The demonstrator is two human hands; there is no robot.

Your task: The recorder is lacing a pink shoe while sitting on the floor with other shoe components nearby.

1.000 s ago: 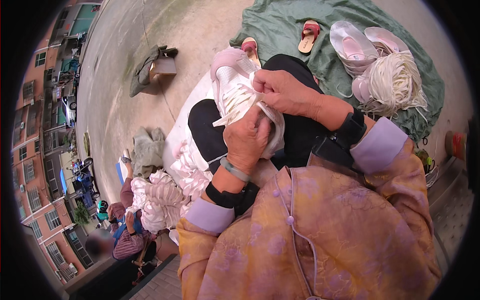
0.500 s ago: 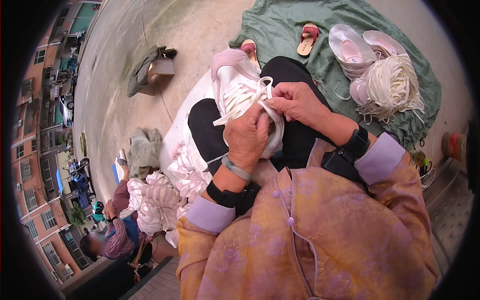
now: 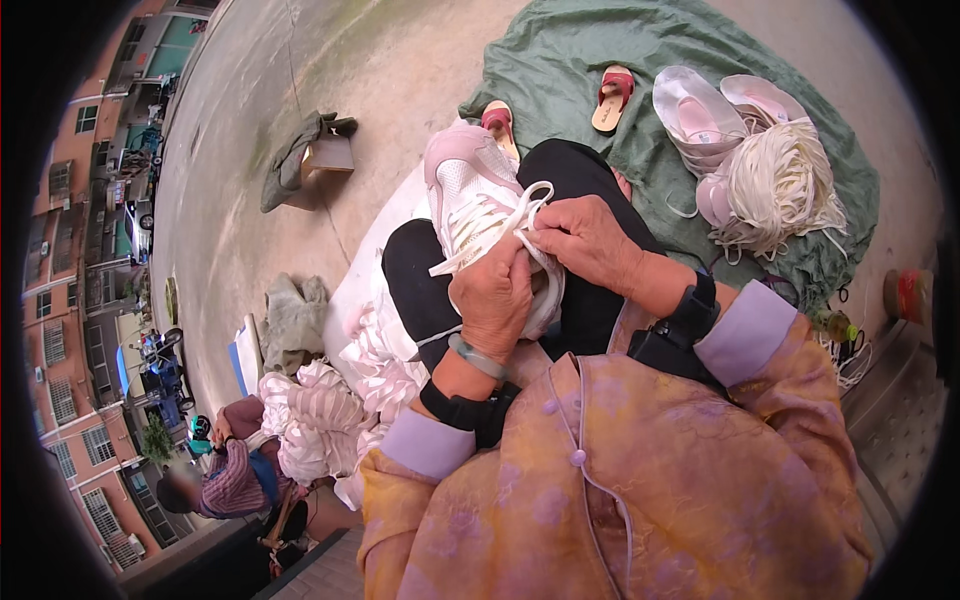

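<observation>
Across my lap lies a white and pale pink sneaker point(image 3: 470, 165), its toe pointing away from me. White shoelaces point(image 3: 480, 225) criss-cross its front, and a loose loop stands up near the ankle opening. My left hand point(image 3: 492, 290) is closed at the left of the opening, thumb and finger pinching the lace. From the right, my right hand point(image 3: 582, 240) pinches the same lace close to the left fingertips. The exact spot where the lace passes between the fingers is partly hidden. Both wrists wear black straps.
A green cloth point(image 3: 560, 50) ahead bears red sandals point(image 3: 612, 98), pale shoes point(image 3: 695, 105) and a bundle of white laces point(image 3: 785, 180). Left of my lap is a heap of white-pink shoe pieces point(image 3: 315, 415). A person point(image 3: 235, 485) sits beyond it; a box point(image 3: 328, 155) stands farther off.
My right hand has shifted slightly down and left, with its fingers drawn closer round the lace. The view has tilted a little. Both hands stay at the shoe's opening.
</observation>
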